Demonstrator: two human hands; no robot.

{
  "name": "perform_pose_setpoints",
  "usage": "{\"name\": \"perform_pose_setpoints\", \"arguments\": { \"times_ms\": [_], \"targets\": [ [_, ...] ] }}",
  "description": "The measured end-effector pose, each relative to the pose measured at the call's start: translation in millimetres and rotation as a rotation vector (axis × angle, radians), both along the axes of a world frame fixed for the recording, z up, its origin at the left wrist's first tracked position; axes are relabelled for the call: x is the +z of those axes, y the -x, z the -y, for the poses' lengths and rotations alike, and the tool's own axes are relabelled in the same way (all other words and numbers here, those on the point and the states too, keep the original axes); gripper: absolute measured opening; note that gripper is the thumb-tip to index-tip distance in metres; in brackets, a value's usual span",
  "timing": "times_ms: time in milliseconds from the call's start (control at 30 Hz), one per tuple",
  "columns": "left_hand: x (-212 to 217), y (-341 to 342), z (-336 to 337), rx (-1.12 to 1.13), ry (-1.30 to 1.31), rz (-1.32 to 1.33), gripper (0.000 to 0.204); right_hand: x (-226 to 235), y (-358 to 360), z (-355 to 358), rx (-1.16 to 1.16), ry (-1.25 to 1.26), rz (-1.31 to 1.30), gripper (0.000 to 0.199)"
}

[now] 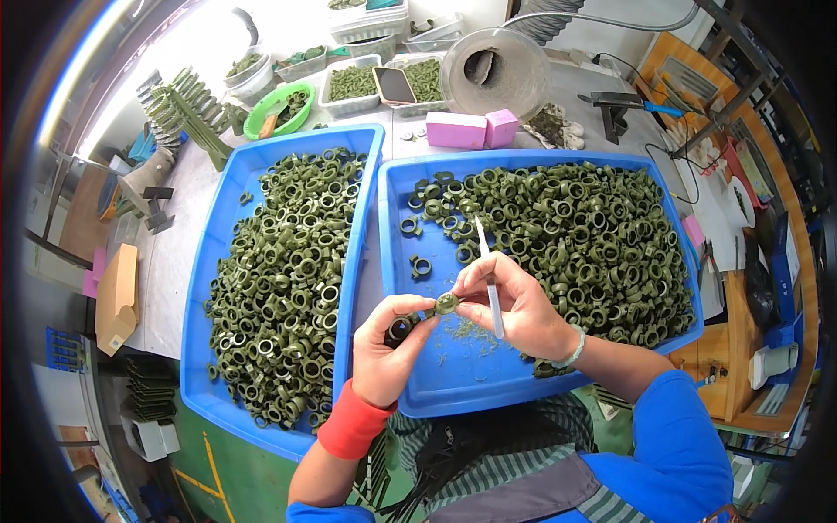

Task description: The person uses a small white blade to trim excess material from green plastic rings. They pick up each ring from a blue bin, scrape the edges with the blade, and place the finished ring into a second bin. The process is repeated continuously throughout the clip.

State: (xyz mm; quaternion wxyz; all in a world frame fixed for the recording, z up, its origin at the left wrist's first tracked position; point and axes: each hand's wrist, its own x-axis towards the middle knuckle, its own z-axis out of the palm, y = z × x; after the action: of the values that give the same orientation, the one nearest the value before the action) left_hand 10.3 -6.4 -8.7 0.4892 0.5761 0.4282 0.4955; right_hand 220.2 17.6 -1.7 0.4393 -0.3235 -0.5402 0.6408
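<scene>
Over the near left part of the right blue tray [418, 403], my two hands meet at a small olive-green ring-shaped part [446, 302]. My left hand [388, 344] pinches this part between thumb and fingertips; another green ring shows beside its curled fingers. The fingertips of my right hand [521, 314] touch the part from the other side. Held across those right fingers is a slim white knife-like tool [495, 312], its narrow pointed end aimed away from me. Green shavings [471, 334] lie on the tray floor below.
Many green rings [602, 253] fill the right tray; a second blue tray [202, 349] on the left holds more [283, 288]. Behind stand pink blocks [456, 130], clear tubs [351, 103], a phone [395, 85], a green bowl [296, 118] and a clear round container [523, 74].
</scene>
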Motion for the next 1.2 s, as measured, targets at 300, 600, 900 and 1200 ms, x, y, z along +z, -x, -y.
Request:
{"name": "perform_pose_setpoints", "arguments": {
  "times_ms": [300,600,900,1200],
  "targets": [
    [-0.2,0.5,0.1,0.003,-0.044,-0.007,0.02,-5.6,1.7,2.3,-0.024,-0.109,0.06,0.023],
    [11.0,31.0,-15.1,0.047,0.572,0.726,0.037,-28.8,15.4,-39.7,-0.051,-0.37,0.683,0.023],
    [4.0,35.1,-16.7,0.057,0.574,0.682,0.014,-42.2,39.0,-60.1,-0.076,-0.683,0.686,0.03],
    [16.5,17.9,-7.1,-0.061,0.594,0.29,0.017,20.0,9.1,-8.3,0.133,-0.38,0.358,0.027]
  ]
}}
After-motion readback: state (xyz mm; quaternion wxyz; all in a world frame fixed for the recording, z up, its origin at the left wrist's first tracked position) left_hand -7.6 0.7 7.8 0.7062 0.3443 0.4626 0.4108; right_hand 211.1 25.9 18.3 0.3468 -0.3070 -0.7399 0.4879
